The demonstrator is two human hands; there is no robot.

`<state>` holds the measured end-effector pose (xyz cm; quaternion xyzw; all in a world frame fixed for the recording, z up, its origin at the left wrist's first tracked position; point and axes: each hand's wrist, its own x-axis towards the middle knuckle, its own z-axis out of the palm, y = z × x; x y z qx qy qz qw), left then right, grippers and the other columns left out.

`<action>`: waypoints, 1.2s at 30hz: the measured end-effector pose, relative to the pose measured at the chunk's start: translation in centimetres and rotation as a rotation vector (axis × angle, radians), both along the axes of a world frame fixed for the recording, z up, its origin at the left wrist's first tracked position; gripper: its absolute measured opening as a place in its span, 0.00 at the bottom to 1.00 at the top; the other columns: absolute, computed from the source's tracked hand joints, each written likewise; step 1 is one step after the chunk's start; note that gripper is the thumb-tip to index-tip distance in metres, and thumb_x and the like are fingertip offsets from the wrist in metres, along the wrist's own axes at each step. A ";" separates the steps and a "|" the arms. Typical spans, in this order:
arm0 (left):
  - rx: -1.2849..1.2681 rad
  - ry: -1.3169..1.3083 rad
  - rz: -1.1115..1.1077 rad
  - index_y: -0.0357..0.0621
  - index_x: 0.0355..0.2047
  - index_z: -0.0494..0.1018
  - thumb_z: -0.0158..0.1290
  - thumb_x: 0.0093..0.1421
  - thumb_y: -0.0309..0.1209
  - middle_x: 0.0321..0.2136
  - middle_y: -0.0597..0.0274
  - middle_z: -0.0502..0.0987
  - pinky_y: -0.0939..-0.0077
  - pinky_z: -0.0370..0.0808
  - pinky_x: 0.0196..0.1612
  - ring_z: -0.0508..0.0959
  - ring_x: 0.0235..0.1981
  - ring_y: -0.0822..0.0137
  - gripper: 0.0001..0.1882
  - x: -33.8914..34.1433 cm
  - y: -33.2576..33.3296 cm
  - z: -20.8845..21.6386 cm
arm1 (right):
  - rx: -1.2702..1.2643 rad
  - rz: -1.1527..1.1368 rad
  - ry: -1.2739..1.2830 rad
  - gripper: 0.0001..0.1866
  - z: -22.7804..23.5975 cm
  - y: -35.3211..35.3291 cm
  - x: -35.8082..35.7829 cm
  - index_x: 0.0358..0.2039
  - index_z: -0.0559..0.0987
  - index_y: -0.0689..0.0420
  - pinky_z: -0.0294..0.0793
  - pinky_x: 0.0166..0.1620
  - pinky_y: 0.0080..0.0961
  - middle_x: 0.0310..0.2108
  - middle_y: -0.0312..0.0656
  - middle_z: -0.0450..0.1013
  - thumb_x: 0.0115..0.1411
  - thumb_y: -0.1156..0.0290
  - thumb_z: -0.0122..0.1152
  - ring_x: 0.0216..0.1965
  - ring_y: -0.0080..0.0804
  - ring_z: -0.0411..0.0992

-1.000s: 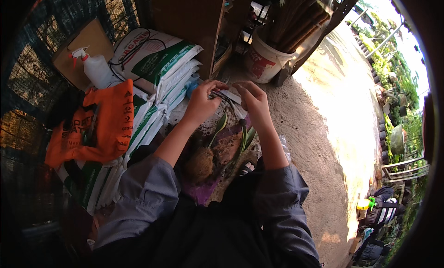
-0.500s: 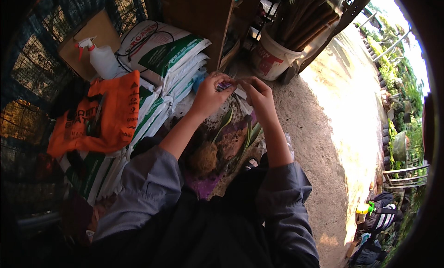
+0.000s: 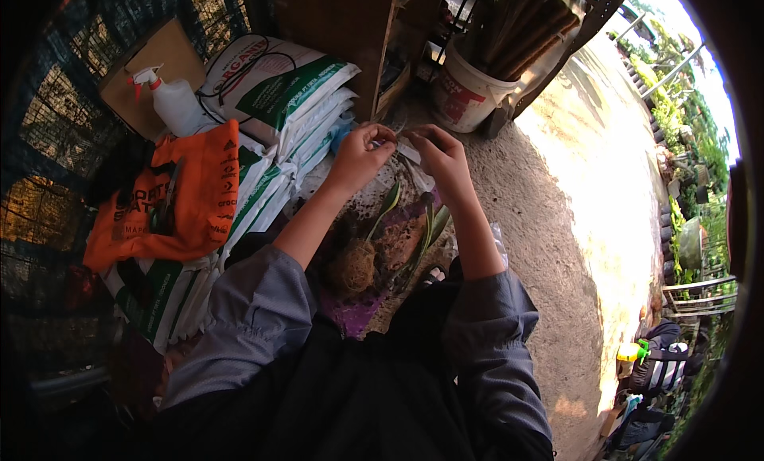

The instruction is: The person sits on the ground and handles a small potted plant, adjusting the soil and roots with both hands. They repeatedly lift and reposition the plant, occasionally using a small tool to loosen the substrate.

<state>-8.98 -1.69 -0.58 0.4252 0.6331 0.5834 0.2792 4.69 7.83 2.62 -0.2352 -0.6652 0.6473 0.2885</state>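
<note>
The small bare left hand and right hand are hovering side by side, fingers bending inward, tips close together, and whether they're pinching anything is too small to tell! Nearer, below them, a slender green, yellow-edged leaf is slanting above a round, brown, fibrous root ball, while white-and-green plastic sacks are lying stacked to the left.
</note>
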 end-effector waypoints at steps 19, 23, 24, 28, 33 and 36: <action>0.051 -0.197 -0.057 0.39 0.34 0.74 0.53 0.55 0.26 0.33 0.66 0.76 0.77 0.65 0.47 0.73 0.39 0.76 0.06 0.4 0.1 0.3 | -0.039 0.026 -0.025 0.09 0.4 -0.3 0.2 0.35 0.77 0.64 0.66 0.44 0.16 0.34 0.35 0.74 0.57 0.73 0.55 0.38 0.18 0.69; 0.082 -0.259 -0.084 0.35 0.34 0.74 0.52 0.55 0.23 0.33 0.64 0.76 0.82 0.68 0.46 0.73 0.39 0.76 0.07 0.3 0.0 0.1 | 0.068 -0.010 0.037 0.10 -0.6 0.0 -0.1 0.37 0.76 0.62 0.66 0.45 0.19 0.35 0.37 0.74 0.56 0.71 0.57 0.39 0.22 0.69; 0.074 -0.274 -0.076 0.35 0.35 0.74 0.52 0.56 0.23 0.33 0.64 0.76 0.82 0.68 0.46 0.73 0.39 0.76 0.07 0.5 0.0 0.4 | 0.111 -0.031 0.072 0.11 -1.2 0.3 -0.2 0.37 0.76 0.61 0.66 0.46 0.20 0.35 0.38 0.74 0.55 0.70 0.57 0.39 0.24 0.70; 0.028 -0.328 -0.060 0.36 0.35 0.74 0.52 0.56 0.24 0.34 0.64 0.76 0.82 0.68 0.46 0.74 0.39 0.75 0.07 0.9 0.1 0.9 | 0.499 -0.324 -0.038 0.15 -2.2 1.6 -0.3 0.40 0.75 0.55 0.62 0.50 0.30 0.40 0.43 0.70 0.51 0.66 0.60 0.46 0.39 0.66; 0.025 -0.383 -0.002 0.37 0.36 0.74 0.52 0.57 0.27 0.35 0.64 0.76 0.81 0.68 0.45 0.74 0.39 0.74 0.08 0.4 -0.5 0.6 | 0.699 -0.431 -0.174 0.19 -0.9 0.2 0.6 0.43 0.72 0.51 0.51 0.56 0.37 0.51 0.41 0.64 0.50 0.61 0.60 0.56 0.42 0.58; 0.055 -0.557 0.073 0.39 0.36 0.74 0.52 0.58 0.28 0.35 0.65 0.75 0.77 0.68 0.45 0.73 0.40 0.73 0.08 0.3 -0.4 0.6 | 0.696 -0.502 -0.108 0.21 -0.8 0.5 1.0 0.44 0.70 0.51 0.47 0.58 0.42 0.55 0.44 0.60 0.49 0.62 0.60 0.59 0.44 0.53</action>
